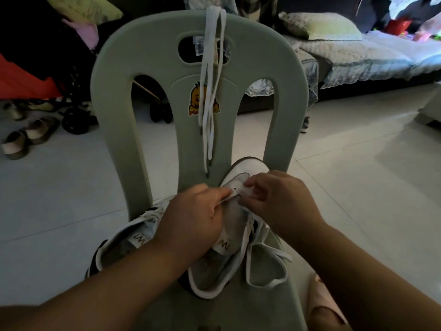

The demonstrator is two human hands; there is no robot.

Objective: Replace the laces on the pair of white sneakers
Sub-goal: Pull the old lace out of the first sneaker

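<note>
While a pair of sandals [28,137] lies on the tiled floor at far left, a pale green plastic chair [114,91] fills the middle. On its seat, one white sneaker [133,237] lies toward the left edge, partly under the left forearm. The left hand [191,218] pinches an eyelet flap of the second sneaker [241,170], whose toe points at the backrest. Over the backrest's top hang white laces [210,91]. The right hand [281,199] pinches the opposite flap, fingers curled tight. A loose lace [274,266] loops on the seat just right of that shoe. A covered sofa [358,56] stands far right.
</note>
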